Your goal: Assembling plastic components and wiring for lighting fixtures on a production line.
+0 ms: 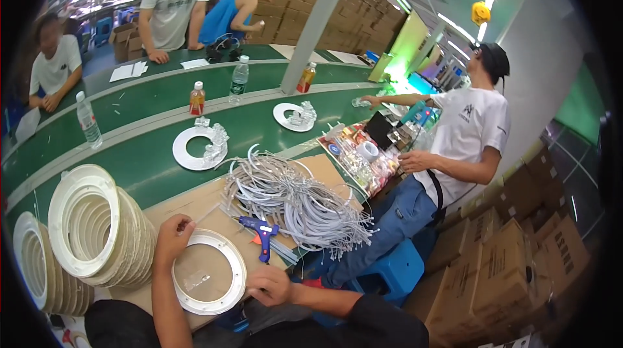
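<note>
So it seemingly clears the round white ring (239,275), a thin pale stick (209,212) is being pinched by the left hand (172,236). Right hand (271,285): grip unclear.

In front of you, a cardboard sheet (326,171) bears a white ring (239,269), a small clear bag (195,280) inside it, a blue glue gun (259,230) and a heap of pale grey cables (285,195). Beyond it, your green desk (139,173) carries two flat white discs (183,150) with open middles, plus a clear bottle (89,124) and an orange drink bottle (197,100).
</note>
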A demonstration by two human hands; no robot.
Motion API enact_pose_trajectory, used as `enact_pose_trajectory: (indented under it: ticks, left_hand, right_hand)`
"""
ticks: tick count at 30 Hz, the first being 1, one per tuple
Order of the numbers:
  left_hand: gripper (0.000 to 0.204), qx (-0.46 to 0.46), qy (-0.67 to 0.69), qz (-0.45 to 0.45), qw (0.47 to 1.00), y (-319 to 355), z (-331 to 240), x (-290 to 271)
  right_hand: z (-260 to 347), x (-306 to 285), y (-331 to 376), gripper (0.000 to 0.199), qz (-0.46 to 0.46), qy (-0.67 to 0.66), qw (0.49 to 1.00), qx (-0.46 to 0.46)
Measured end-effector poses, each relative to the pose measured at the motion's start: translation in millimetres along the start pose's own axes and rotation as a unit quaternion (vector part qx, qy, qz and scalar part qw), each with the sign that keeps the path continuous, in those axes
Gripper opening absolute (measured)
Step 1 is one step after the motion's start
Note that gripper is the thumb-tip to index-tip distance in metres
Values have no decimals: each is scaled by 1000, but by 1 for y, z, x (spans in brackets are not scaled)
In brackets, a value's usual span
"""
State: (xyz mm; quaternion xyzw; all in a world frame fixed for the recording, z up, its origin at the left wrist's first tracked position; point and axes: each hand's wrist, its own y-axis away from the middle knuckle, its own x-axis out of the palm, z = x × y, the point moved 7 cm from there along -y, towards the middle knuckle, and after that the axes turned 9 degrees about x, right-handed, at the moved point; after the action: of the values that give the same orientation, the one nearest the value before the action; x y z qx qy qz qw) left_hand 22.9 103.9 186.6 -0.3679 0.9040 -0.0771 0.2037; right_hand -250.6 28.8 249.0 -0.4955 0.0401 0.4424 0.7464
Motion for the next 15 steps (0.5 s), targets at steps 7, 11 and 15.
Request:
enact_pose_trajectory:
  ticks: [7, 11, 15]
  left_hand:
    - [14, 20, -14, -5, 1000, 0, -1, -4]
    - [13, -3, -2, 8, 1000, -3, -3, 1]
    - [12, 38, 13, 6, 999, -6, -6, 6]
  right_hand:
    - [-15, -127, -113, 29, 84, 289, 953, 18]
    - [-136, -227, -190, 65, 80, 405, 874, 257]
    - [-217, -369, -264, 84, 41, 544, 776, 317]
